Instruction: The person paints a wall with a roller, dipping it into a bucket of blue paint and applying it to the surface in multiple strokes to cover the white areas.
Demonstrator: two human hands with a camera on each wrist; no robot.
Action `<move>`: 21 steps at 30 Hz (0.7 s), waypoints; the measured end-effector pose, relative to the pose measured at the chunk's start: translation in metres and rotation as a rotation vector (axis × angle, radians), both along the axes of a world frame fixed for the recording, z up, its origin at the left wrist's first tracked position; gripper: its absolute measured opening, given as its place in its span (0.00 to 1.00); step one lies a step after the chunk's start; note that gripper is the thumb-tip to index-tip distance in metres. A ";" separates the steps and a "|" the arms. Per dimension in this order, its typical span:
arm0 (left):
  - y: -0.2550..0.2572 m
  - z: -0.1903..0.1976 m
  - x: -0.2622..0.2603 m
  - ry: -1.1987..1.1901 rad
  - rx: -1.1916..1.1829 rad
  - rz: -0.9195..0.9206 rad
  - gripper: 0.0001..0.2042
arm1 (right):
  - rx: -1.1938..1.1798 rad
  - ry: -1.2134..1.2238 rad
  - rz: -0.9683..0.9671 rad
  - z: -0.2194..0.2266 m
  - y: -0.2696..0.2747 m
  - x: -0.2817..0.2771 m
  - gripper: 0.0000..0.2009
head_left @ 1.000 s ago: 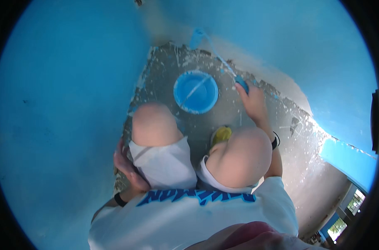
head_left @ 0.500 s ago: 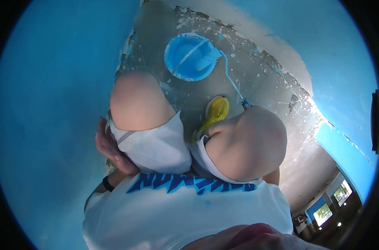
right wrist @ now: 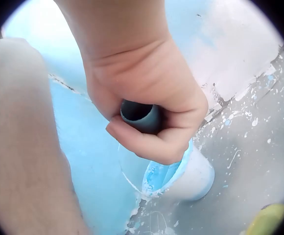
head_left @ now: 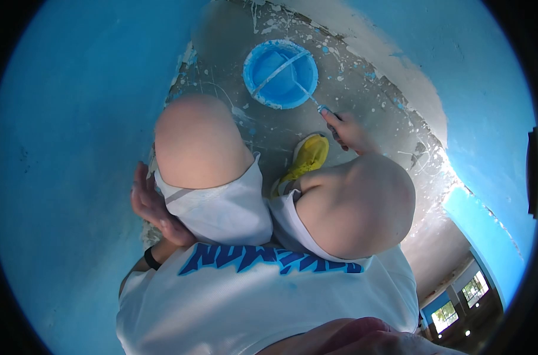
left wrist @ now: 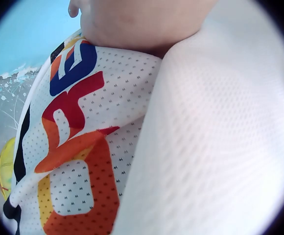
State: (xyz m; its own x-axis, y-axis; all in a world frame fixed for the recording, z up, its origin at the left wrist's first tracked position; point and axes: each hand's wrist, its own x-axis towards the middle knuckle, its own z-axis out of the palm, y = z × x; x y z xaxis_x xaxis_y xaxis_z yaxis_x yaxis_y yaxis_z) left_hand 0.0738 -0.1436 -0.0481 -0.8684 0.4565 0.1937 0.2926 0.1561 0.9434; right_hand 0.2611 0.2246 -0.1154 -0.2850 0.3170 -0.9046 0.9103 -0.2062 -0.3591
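Note:
My right hand [head_left: 350, 133] grips the handle of a paint roller [head_left: 305, 90], its fingers wrapped round the grip. From the right wrist view, the hollow end of the dark handle [right wrist: 141, 117] pokes out of the fist. The roller's thin rod slants over the rim of a paint bucket [head_left: 249, 84], and the roller head sits inside, coated in blue. A paint-smeared bail crosses the bucket's mouth. Beside the left thigh, my left hand [head_left: 154, 204] rests with loose fingers, holding nothing. The left wrist view mostly shows patterned shorts [left wrist: 127, 73].
Blue walls [head_left: 73, 148] rise at left and right, the right one with a bare pale band [head_left: 399, 77] along its foot. Paint splatters mark the grey floor [head_left: 346, 89]. My bent knees and a yellow shoe [head_left: 309, 155] are near the bucket. Windows [head_left: 445, 316] show at lower right.
The roller came down from the foot of the right wall to the bucket's rim, then its head went inside. My right hand came back into view from behind the knee. The left hand stays by the thigh.

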 end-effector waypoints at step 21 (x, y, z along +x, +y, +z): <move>0.012 0.006 0.000 -0.063 0.042 -0.067 0.41 | 0.198 0.049 0.470 0.051 0.040 -0.038 0.32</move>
